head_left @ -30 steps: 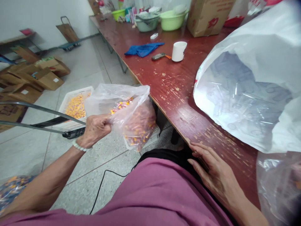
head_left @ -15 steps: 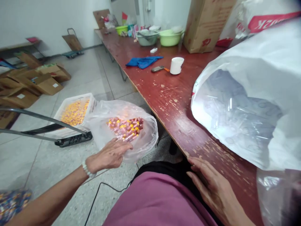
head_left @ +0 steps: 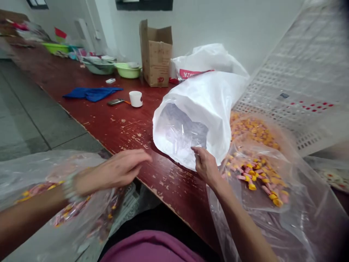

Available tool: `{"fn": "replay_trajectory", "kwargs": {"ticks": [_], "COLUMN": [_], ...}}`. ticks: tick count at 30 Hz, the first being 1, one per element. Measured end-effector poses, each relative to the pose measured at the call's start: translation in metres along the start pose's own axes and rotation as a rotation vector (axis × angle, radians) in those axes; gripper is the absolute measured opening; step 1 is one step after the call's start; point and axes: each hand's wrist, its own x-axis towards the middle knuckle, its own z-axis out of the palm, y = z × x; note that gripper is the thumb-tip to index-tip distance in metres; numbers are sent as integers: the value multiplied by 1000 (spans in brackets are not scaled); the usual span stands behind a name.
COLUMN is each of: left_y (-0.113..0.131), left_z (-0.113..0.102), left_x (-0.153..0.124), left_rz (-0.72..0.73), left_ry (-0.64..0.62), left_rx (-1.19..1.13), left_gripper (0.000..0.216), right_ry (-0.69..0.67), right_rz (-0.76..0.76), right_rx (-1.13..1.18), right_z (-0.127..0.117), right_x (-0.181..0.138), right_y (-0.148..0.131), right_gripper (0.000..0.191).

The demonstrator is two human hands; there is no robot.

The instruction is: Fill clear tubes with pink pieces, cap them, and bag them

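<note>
My right hand point(head_left: 205, 165) is at the mouth of a white sack point(head_left: 201, 91) lying on its side on the table. Its index finger points into the opening while the other fingers bend; I make out nothing held in them. Clear plastic pieces point(head_left: 182, 136) lie inside the sack, by the fingertips. My left hand point(head_left: 117, 169) hovers over the table edge, fingers stretched out and holding nothing. Below my left arm is a clear plastic bag point(head_left: 51, 163) containing small pink-and-yellow pieces point(head_left: 65, 214). More such pieces point(head_left: 253, 173) lie on clear plastic right of my right hand.
A white perforated crate point(head_left: 308, 83) tilts over the pieces at right. Along the worn red table point(head_left: 114, 129) are a white cup point(head_left: 135, 99), a phone-like object point(head_left: 116, 102), a blue cloth point(head_left: 92, 93), basins point(head_left: 128, 71) and a cardboard box point(head_left: 158, 54).
My view has turned right, bringing the crate and the right-hand pieces into sight. My right hand has gone from the table edge to the sack's mouth. My left hand has left the bag of pieces.
</note>
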Motion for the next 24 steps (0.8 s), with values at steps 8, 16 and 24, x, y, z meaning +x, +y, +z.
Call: {"fn": "replay_trajectory", "kwargs": {"ticks": [8, 16, 24], "left_y": [-23, -20, -37], "left_z": [82, 102, 98], "left_x": [203, 237, 238], "left_rz": [97, 458, 331], "left_ry": [73, 32, -139], "left_rx": [261, 446, 187], "left_gripper": [52, 33, 35], "right_ry": [121, -124, -166], "right_rz": [214, 242, 292], "right_rx": [-146, -229, -270], "right_z": [15, 26, 12], "right_x": [38, 65, 53], "right_y": [70, 66, 61], "right_gripper": [49, 27, 25]}}
